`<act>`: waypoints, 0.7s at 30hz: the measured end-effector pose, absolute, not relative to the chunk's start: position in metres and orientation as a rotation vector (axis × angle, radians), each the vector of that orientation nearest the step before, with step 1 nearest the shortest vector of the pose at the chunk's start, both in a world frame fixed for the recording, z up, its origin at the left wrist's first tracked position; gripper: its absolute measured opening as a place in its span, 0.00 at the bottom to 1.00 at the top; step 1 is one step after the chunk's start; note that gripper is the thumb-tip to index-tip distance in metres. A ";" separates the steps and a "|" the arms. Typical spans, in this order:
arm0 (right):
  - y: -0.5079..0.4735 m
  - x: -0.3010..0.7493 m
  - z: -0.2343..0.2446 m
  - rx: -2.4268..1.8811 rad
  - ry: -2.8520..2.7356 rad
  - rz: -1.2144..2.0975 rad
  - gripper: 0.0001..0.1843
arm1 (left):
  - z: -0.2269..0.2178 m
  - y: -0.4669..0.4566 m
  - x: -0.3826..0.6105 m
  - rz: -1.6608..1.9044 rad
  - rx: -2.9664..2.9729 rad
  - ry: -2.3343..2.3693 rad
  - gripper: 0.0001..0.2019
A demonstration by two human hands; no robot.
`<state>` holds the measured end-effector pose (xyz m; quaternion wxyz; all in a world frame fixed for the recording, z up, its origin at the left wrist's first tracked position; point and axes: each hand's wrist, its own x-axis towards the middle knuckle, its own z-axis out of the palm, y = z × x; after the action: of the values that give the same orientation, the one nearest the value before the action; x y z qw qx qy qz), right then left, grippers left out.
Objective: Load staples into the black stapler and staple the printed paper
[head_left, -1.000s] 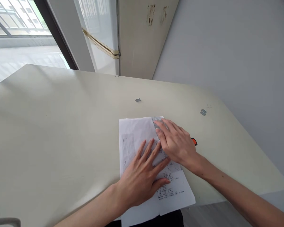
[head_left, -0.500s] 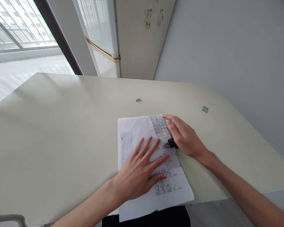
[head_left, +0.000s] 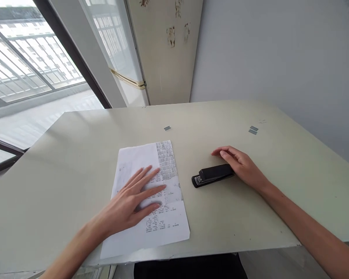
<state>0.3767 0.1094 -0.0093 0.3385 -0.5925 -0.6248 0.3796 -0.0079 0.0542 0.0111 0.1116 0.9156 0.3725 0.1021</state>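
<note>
A sheet of printed paper [head_left: 128,242] lies on the table, with a second torn or folded edge showing on its right. Dense rows of fine metallic-looking marks, like staples [head_left: 166,159], cover its upper right strip. Spread flat across the paper is my left hand [head_left: 130,199], fingers apart. To the right of the sheet, apart from it, a black stapler [head_left: 215,173] rests on the table with its nose toward the paper. My right hand [head_left: 244,166] is at the stapler's rear end, covering it, with thumb and fingers loosely bent and not wrapped around the body.
One small grey staple strip [head_left: 167,128] lies beyond the paper. Two more staple strips [head_left: 253,130] lie at the far right of the pale table [head_left: 61,166]. A fridge [head_left: 165,66], a wall [head_left: 264,50] and a window [head_left: 31,58] stand behind.
The paper has shifted left under my left hand. The stapler, earlier at the sheet's right edge, now lies apart from it, and my right hand has moved right.
</note>
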 end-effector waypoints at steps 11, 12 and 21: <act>0.105 0.370 -0.009 -1.439 -1.577 1.019 0.21 | 0.035 0.062 0.046 0.666 2.520 1.244 0.08; 0.105 0.370 -0.010 -1.426 -1.588 1.015 0.21 | 0.037 0.064 0.053 0.688 2.491 1.258 0.08; 0.105 0.370 -0.010 -1.432 -1.608 1.002 0.22 | 0.042 0.072 0.078 0.655 2.510 1.187 0.10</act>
<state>0.3696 0.1050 -0.0095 0.3740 -0.5594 -0.6278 0.3913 0.0775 0.0716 0.0417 0.1438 0.8708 0.4116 0.2274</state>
